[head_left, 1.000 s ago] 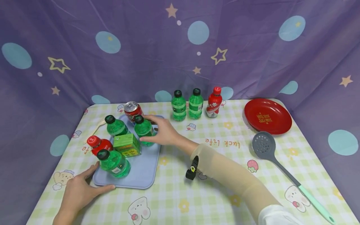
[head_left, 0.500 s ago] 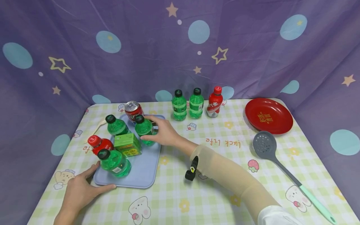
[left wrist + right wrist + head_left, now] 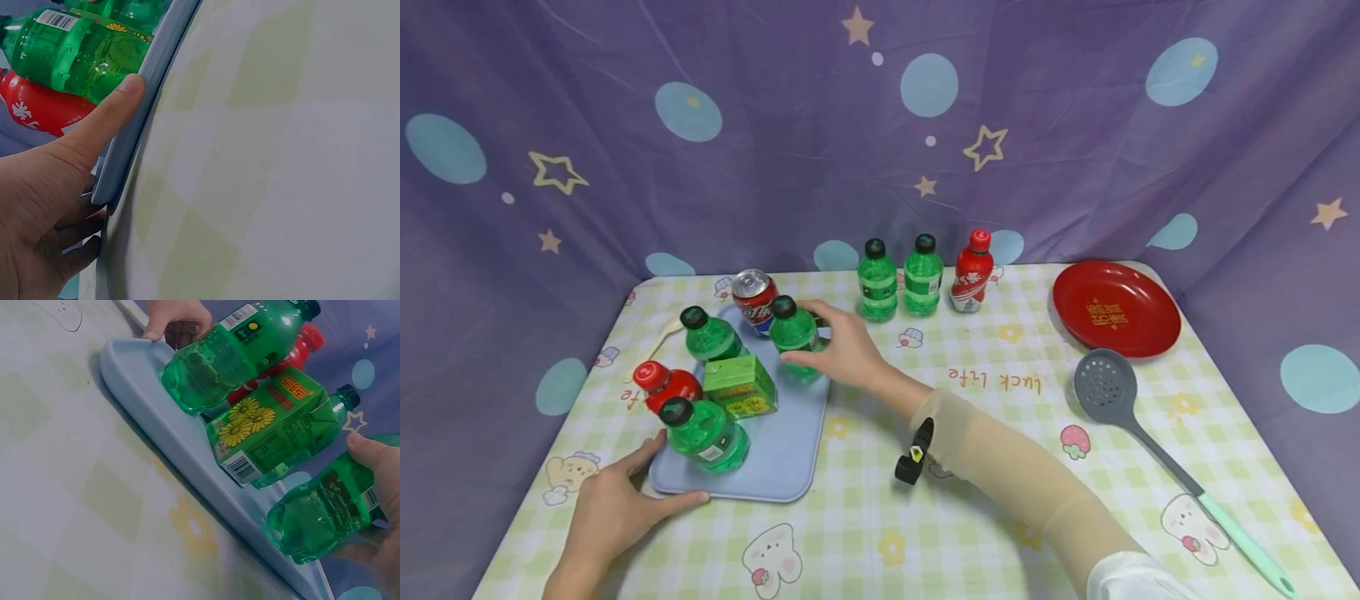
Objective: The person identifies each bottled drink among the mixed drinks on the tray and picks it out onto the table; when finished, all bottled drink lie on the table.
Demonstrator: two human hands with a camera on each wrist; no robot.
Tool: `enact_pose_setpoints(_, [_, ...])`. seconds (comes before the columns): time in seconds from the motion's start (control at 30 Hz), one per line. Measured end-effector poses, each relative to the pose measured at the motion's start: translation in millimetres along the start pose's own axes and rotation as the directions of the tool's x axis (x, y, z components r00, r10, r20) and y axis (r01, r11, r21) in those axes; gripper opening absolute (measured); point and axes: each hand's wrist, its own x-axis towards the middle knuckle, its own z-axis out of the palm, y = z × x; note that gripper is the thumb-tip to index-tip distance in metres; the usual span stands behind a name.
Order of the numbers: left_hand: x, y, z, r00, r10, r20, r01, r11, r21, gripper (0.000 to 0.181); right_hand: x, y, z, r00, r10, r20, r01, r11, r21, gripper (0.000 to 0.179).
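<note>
My right hand [image 3: 848, 348] grips a green soda bottle [image 3: 792, 329] with a black cap, at the tray's right side. In the right wrist view this bottle [image 3: 319, 512] leans, its base over the tray; whether it touches cannot be told. My left hand [image 3: 613, 508] holds the near left corner of the blue-grey tray [image 3: 775, 467], thumb along the rim. On the tray stand a green drink carton [image 3: 740, 387], a green bottle [image 3: 707, 437] in front, another green bottle [image 3: 711, 340] behind, a red bottle [image 3: 666, 387] at the left and a soda can [image 3: 754, 298] at the back.
Two green bottles [image 3: 877, 283] and a red-and-white bottle [image 3: 972, 275] stand at the table's back. To the right lie a red plate [image 3: 1116, 308] and a grey skimmer [image 3: 1105, 387] with a mint handle. A pale wooden utensil [image 3: 662, 337] lies left of the tray.
The right hand has shifted its green bottle slightly right and back, away from the carton, showing more of the can. The left hand and tray look unmoved.
</note>
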Motion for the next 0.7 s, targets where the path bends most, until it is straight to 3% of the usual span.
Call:
enact_pose_setpoints(0.23, [1.3, -0.4, 0.7, 1.0, -0.012, 0.022, 0.012, 1.0, 0.002, 0.12, -4.4, -1.4, -15.0, 0.992, 0.032, -0.125, -0.036, 0.999, -0.035, 0.078])
enact_pose_setpoints(0.7, [-0.1, 0.1, -0.7, 1.0, -0.004, 0.016, 0.004, 1.0, 0.001, 0.119, -22.1, 5.4, -58.7, 0.968, 0.063, -0.244, -0.082, 0.995, -0.065, 0.077])
